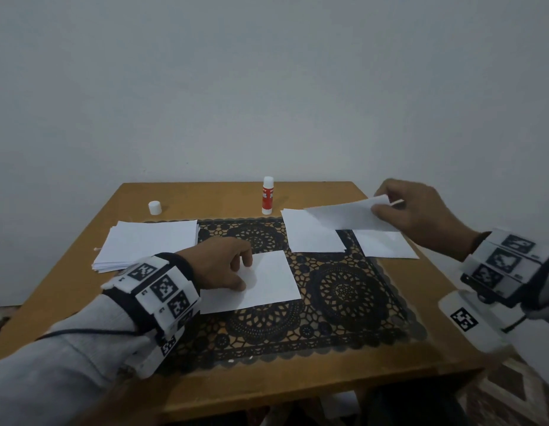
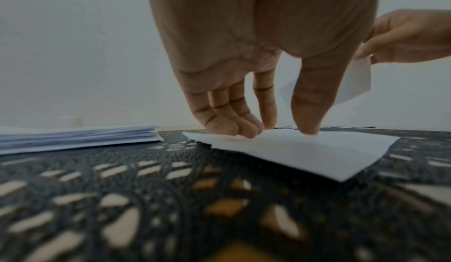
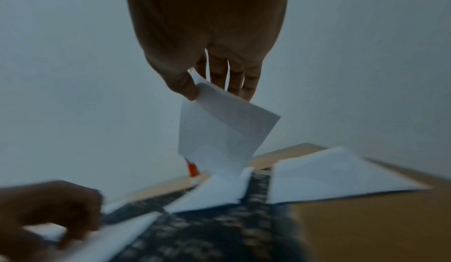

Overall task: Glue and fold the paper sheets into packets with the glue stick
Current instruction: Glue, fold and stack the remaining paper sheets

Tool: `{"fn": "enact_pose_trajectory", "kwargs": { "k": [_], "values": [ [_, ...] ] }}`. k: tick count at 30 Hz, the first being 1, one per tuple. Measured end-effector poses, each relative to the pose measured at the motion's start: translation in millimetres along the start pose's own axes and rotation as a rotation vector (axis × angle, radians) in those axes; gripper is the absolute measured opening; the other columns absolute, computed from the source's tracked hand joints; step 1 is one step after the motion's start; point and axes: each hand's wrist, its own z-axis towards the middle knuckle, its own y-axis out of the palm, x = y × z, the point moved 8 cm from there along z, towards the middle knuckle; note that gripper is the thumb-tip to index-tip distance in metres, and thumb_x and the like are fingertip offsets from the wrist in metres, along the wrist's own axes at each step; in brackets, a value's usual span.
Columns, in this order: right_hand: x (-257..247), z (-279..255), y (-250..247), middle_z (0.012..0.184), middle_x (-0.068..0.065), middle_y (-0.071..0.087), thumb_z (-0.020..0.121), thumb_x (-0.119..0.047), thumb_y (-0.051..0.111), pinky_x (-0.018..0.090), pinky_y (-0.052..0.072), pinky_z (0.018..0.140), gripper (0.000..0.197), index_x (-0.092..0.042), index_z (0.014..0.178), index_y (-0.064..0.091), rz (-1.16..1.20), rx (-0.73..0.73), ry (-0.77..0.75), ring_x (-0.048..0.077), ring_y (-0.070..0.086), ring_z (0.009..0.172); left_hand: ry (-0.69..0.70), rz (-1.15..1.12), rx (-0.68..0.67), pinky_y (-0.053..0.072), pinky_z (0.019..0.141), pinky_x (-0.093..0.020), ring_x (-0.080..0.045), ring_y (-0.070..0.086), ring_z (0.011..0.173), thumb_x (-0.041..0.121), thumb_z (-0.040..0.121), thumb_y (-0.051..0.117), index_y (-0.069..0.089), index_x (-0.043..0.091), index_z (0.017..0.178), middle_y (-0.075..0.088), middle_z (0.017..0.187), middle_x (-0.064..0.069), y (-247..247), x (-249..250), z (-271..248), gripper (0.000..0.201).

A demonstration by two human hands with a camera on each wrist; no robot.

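Cap [image 1: 154,207]: white, standing alone at the far left of the counter [image 1: 82,241], well apart from the glue stick.

Stack of paper sheets [image 1: 150,242]: white, lying flat on the counter's left side, its right edge over the lace mat [image 1: 344,290].

Left hand [image 1: 224,265]: fingertips [image 2: 246,131] and thumb bent down onto the left part of a single sheet [image 1: 267,281]; they press on it, curled round nothing. The sheet lies flat on the mat, near the middle.

Glue stick [image 1: 267,195]: red label, white top, upright at the far edge of the counter, uncapped as far as the head view shows.

Packet pile [image 1: 313,232]: white, flat, right of centre, partly on the mat.

Folded paper [image 1: 347,215]: held in the air above the packet pile, pinched at its right end.

Second pile [image 1: 387,244]: white, flat on the counter just right of the first, under the held paper.

Right hand [image 1: 414,210]: raised at the far right, thumb and fingers clamped on the folded paper.
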Motion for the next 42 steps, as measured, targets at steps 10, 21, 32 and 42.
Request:
{"fn": "enact_pose_trajectory", "kwargs": {
  "k": [10,21,32,42],
  "values": [
    [-46,9,51,0.076,0.02,0.06,0.088,-0.021,0.066,0.045,0.052,0.061,0.032,0.007,0.082,0.052,0.615,-0.184,0.264,0.028,0.06,0.065,0.003,-0.657,0.19,0.045,0.061,-0.025,-0.015,0.059,0.07,0.015,0.089,0.062,0.059,-0.001,0.088,0.068,0.082,-0.012,-46,-6,-29,0.016],
    [-67,-6,125,0.101,0.011,0.072,0.097,-0.017,0.057,0.032,0.056,0.06,0.019,-0.002,0.109,0.06,0.857,-0.471,0.504,0.019,0.071,0.08,-0.258,-0.824,0.202,0.044,0.051,-0.023,-0.016,0.056,0.051,0.012,0.093,0.058,0.053,0.005,0.069,0.061,0.061,-0.008,-28,-40,-51,0.025],
    [-55,-16,154,0.083,0.013,0.067,0.086,0.004,0.067,0.025,0.052,0.059,0.016,-0.005,0.075,0.059,0.81,-0.672,0.614,0.019,0.06,0.07,-0.411,-0.779,0.175,0.045,0.048,-0.023,-0.021,0.059,0.05,0.004,0.09,0.058,0.054,0.004,0.061,0.061,0.053,-0.006,-12,-56,-49,0.029],
    [-53,-14,155,0.059,0.008,0.063,0.084,-0.01,0.073,0.02,0.045,0.046,0.018,-0.003,0.075,0.06,0.613,-0.654,0.492,0.014,0.06,0.05,-0.437,-0.703,0.12,0.047,0.058,-0.027,-0.021,0.06,0.058,0.013,0.091,0.062,0.06,0.003,0.069,0.065,0.066,-0.009,-6,-66,-44,0.024]
  ]
}}
